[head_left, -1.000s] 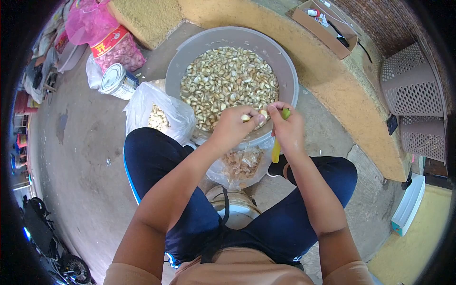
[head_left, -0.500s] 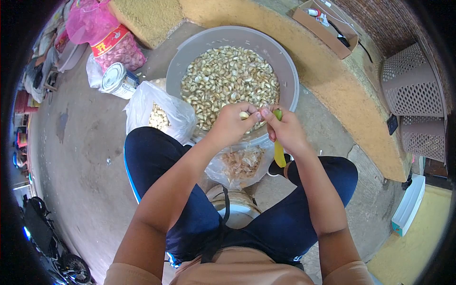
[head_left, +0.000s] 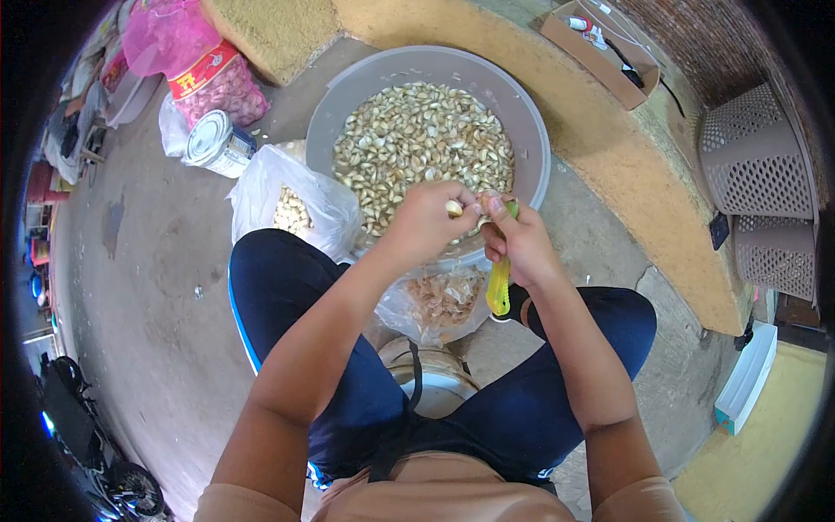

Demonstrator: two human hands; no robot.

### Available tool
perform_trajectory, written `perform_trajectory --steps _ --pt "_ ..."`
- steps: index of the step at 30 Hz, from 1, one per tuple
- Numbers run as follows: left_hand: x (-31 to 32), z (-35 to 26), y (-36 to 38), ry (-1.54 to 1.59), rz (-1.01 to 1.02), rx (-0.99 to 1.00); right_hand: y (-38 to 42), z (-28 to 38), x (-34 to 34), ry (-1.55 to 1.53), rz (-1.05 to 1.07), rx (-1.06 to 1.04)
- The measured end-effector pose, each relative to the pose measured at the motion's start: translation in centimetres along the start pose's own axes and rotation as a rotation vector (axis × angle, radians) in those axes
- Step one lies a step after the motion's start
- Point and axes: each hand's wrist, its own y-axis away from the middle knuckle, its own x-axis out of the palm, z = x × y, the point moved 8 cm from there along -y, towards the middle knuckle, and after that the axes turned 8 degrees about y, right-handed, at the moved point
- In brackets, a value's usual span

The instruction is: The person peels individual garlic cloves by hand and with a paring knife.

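Over the near rim of a large grey tub (head_left: 531, 157) my two hands almost meet. My left hand (head_left: 426, 222) is closed with a pale garlic clove (head_left: 454, 209) in its fingers. A slim yellow-green tool (head_left: 498, 291) is gripped in my right hand (head_left: 526, 244), its yellow end hanging down; I cannot make out a blade. Between the fingertips, the thumb of my right hand works at something pale and small. Many garlic cloves (head_left: 422, 139) fill the tub below. Under my hands, a clear plastic bag (head_left: 404, 317) holds brown garlic skins (head_left: 444, 300).
Left of the tub stands a white plastic bag (head_left: 335, 209) with peeled cloves (head_left: 292, 211). Behind it are a metal can (head_left: 217, 143) and a pink net sack (head_left: 230, 100). A low yellow ledge (head_left: 600, 165) curves along the right, bearing a cardboard box (head_left: 600, 61).
The yellow-green tool has swung slightly left and turned in my right hand, so its ridged side shows. Both hands stay close together, with small finger movements.
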Motion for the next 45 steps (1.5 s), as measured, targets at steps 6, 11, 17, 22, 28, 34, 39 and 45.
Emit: perform_trajectory --steps 6,11,17,22,28,34,39,45 --pt "-0.5 0.0 -0.2 -0.005 0.006 0.009 -0.1 0.0 0.2 -0.093 0.062 0.007" --pt "-0.4 0.8 -0.1 0.061 -0.044 -0.085 -0.1 1.0 -0.5 -0.031 0.002 -0.050" --pt "0.2 1.6 0.0 0.006 -0.006 -0.148 0.0 0.8 -0.5 -0.021 -0.074 -0.043" --pt "0.4 1.9 0.0 0.069 0.025 -0.155 -0.1 0.1 -0.4 -0.042 -0.084 -0.029" --pt "-0.1 0.9 -0.3 0.118 -0.001 0.023 -0.3 0.1 -0.8 0.127 -0.084 -0.029" --pt "-0.1 2.0 0.1 0.267 0.031 -0.268 -0.2 0.6 -0.4 0.018 -0.017 -0.033" --pt "-0.7 2.7 0.2 0.335 -0.070 -0.347 -0.4 0.6 -0.1 -0.241 0.066 0.020" --pt "-1.5 1.2 -0.1 0.184 -0.155 -0.184 -0.7 0.1 -0.7 -0.322 0.102 0.034"
